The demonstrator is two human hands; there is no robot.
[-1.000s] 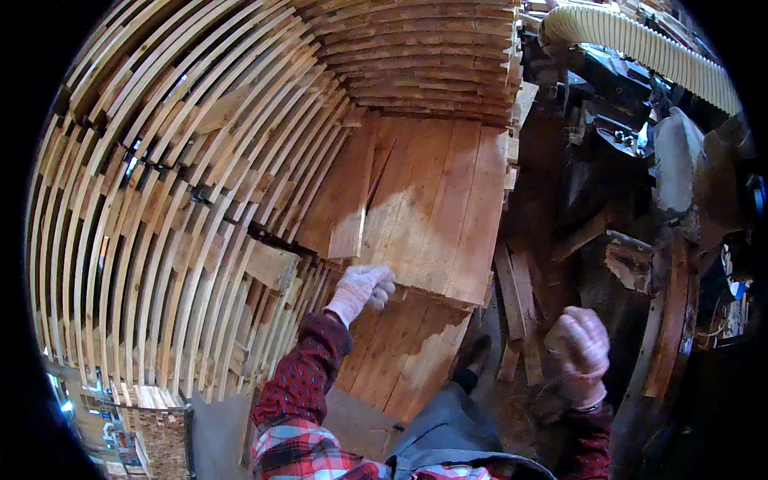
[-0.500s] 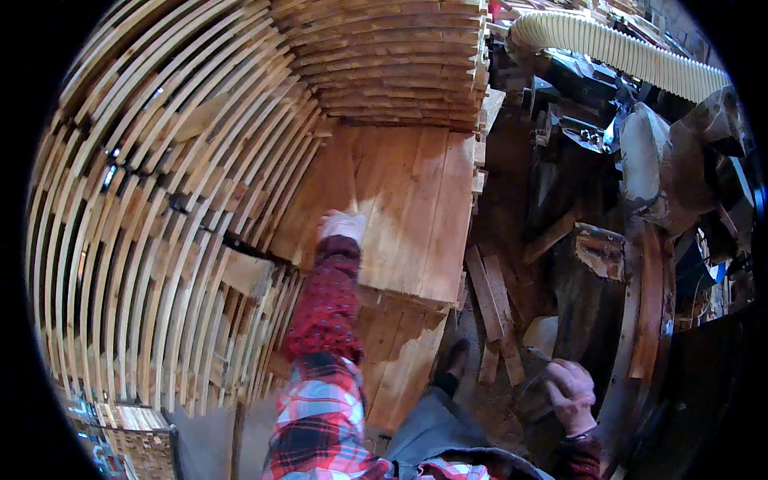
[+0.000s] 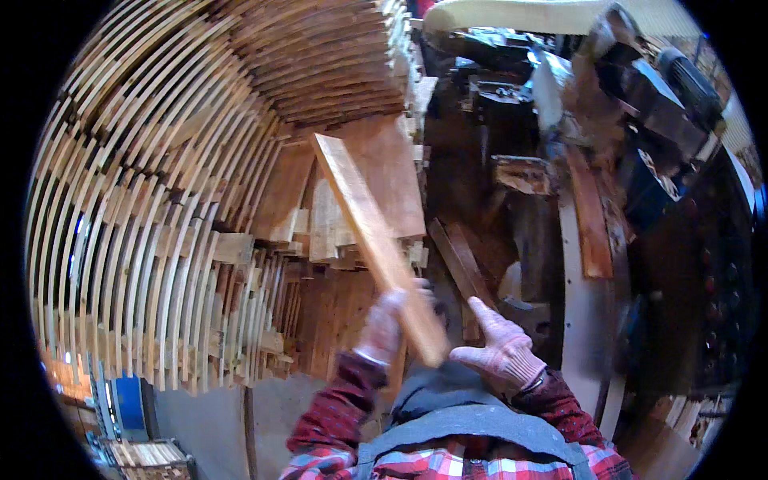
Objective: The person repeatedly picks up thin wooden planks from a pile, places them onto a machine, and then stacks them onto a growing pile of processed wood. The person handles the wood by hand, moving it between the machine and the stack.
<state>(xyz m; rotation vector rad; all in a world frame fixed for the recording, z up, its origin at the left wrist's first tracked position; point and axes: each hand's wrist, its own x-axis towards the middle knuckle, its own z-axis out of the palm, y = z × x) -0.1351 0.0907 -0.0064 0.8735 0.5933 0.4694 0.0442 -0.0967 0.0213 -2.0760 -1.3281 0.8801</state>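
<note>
A wooden board point(image 3: 368, 228) slants in front of me, its near end close to my apron and its far end over the stack. My left hand point(image 3: 381, 326), in a pale glove and smeared by motion, grips the board near its lower end. To the right of that end is my gloved right hand point(image 3: 500, 346), thumb and fingers spread apart and holding nothing. Below the board lies a stepped stack of flat reddish boards point(image 3: 390, 164), with paler boards point(image 3: 324, 228) on its front edge.
Tall walls of stacked wooden slats point(image 3: 144, 224) rise at the left and back. Machinery with a dark bench and a metal edge point(image 3: 570, 264) stands at the right. Loose offcuts point(image 3: 460, 260) lie on the floor between. A pale ribbed hose point(image 3: 520, 16) crosses the top.
My left hand has drawn back from the stack and now holds a board lifted off it. My right hand has come inward toward the board's near end. The view has turned right.
</note>
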